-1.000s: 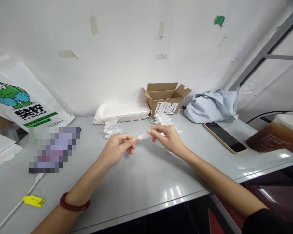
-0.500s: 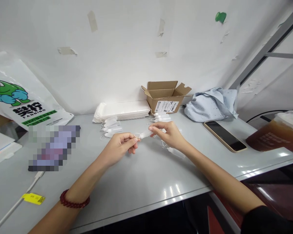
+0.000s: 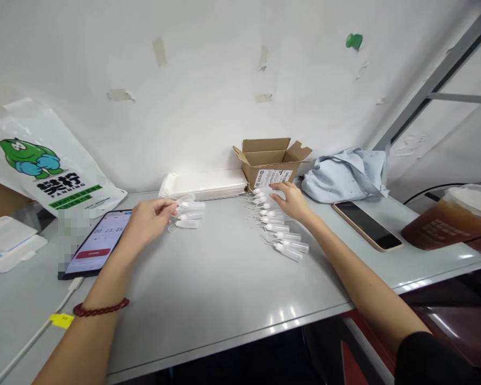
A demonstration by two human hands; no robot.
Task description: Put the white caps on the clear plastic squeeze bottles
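Observation:
My left hand (image 3: pixel 154 218), fingers pinched, is at the left group of small clear plastic bottles with white caps and thin string loops. Its fingertips are at the cap end of one bottle (image 3: pixel 194 205); the exact grip is partly hidden. Another bottle (image 3: pixel 187 224) lies just in front. My right hand (image 3: pixel 291 202) reaches over the far end of a longer row of the same bottles, thumb and forefinger apart beside a bottle (image 3: pixel 263 191). At the near end of this row lies another bottle (image 3: pixel 289 251).
Behind the bottles stand a flat white stack (image 3: pixel 208 184) and an open cardboard box (image 3: pixel 266 163). A blue cloth bag (image 3: pixel 344 174), a dark phone (image 3: pixel 367 225) and a drink cup (image 3: pixel 451 219) are right. A phone showing a timer (image 3: pixel 100 240) and a printed bag (image 3: pixel 60 166) are left.
My hands have parted from the middle, where both were on one bottle. The left hand moved left to the smaller group; the right moved slightly right and back to the row.

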